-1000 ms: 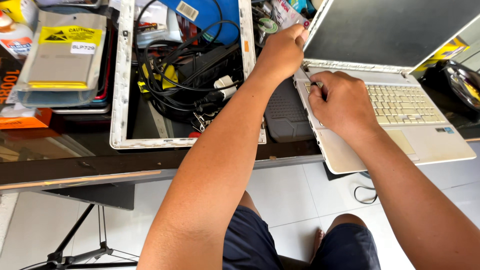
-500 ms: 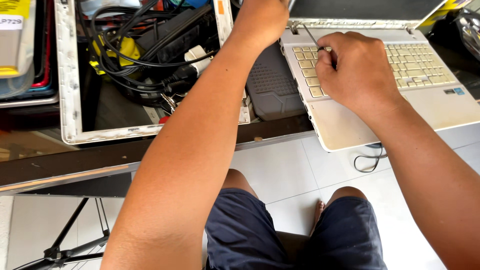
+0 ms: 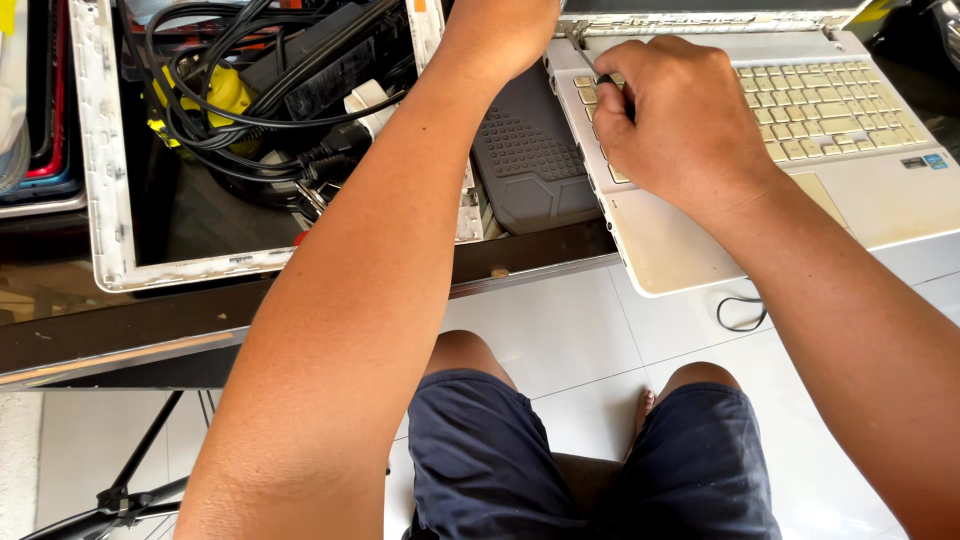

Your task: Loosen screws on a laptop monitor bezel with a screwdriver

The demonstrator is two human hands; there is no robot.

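1. Nearest the camera, the person's knees in dark blue shorts (image 3: 590, 470) sit above a pale tiled floor (image 3: 560, 330), with a black tripod leg (image 3: 130, 480) at the lower left.
2. The dark counter (image 3: 120, 340) edge runs across the view; a white laptop (image 3: 890, 200) overhangs it on the right, its palm rest yellowed and stained.
3. The right hand (image 3: 685, 125) lies over the left end of the keyboard, fingers curled tight around a small dark tool (image 3: 606, 82) whose tip meets the keys near the hinge – the tool is mostly hidden by the fingers.
4. Just left of the laptop lies a dark grey ribbed pad (image 3: 530, 160), touching its side.
5. The left forearm crosses the middle of the view; the left hand (image 3: 500, 30) reaches the laptop's back left corner and is cut off by the top edge – whether it is clenched or loose cannot be told.
6. Farther left, a white screen bezel (image 3: 100, 200) frames a tangle of black cables (image 3: 250, 110) and a yellow part.
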